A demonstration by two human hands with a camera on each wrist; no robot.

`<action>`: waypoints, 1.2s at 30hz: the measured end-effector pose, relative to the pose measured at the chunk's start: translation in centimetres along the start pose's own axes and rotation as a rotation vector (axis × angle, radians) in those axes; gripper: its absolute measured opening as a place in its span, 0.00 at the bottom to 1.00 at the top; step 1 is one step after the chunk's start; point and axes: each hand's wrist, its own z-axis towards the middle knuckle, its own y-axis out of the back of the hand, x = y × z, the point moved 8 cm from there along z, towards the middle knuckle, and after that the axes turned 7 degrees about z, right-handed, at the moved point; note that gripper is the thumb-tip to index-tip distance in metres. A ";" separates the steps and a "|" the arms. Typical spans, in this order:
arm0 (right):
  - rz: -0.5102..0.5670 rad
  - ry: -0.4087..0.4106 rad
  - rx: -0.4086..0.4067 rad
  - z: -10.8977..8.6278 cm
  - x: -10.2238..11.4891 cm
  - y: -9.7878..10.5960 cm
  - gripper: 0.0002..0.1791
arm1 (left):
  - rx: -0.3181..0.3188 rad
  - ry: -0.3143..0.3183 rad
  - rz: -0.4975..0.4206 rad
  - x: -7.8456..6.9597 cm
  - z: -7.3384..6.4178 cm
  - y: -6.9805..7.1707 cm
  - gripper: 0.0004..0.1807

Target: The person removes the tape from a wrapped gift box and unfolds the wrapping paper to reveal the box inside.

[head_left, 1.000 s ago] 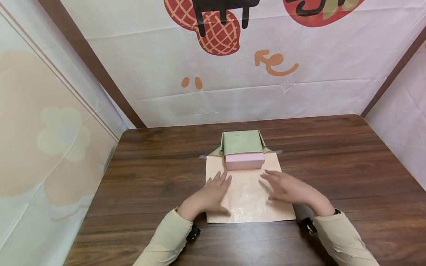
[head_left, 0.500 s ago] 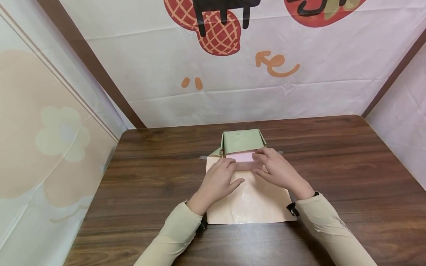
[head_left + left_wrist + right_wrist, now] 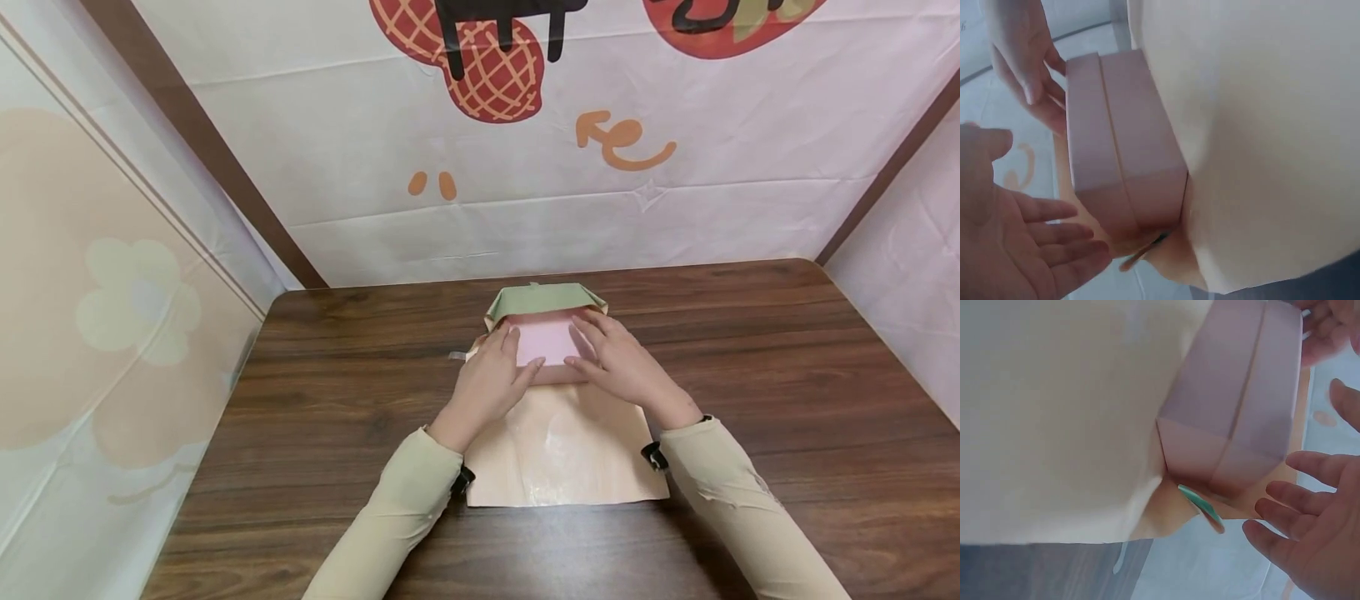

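A pink lidded box [image 3: 542,340] sits on a sheet of wrapping paper [image 3: 562,450], peach on its upper face and green on the other. The far part of the sheet forms a green flap [image 3: 543,297], raised behind the box with its top partly bare. My left hand [image 3: 486,379] is at the box's left side, fingers extended. On the right side is my right hand [image 3: 626,367], its fingers also fairly straight. In the wrist views, the left palm [image 3: 1016,244] and the right palm [image 3: 1313,525] face the box; whether the fingertips touch it is hard to tell.
The brown wooden table [image 3: 360,400] extends around the sheet. Clear tape [image 3: 457,356] sticks out at the paper's left edge. A printed white cloth [image 3: 360,133] hangs behind the table, with further cloth panels at both sides.
Both hands have moved forward from above the near part of the sheet to the box's sides. The green flap has slid back and lifted, exposing more of the box's pink top.
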 end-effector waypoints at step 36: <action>0.177 -0.186 0.145 6.7 -10.4 -2.6 0.22 | 0.396 0.018 0.077 8.9 7.9 -7.3 0.27</action>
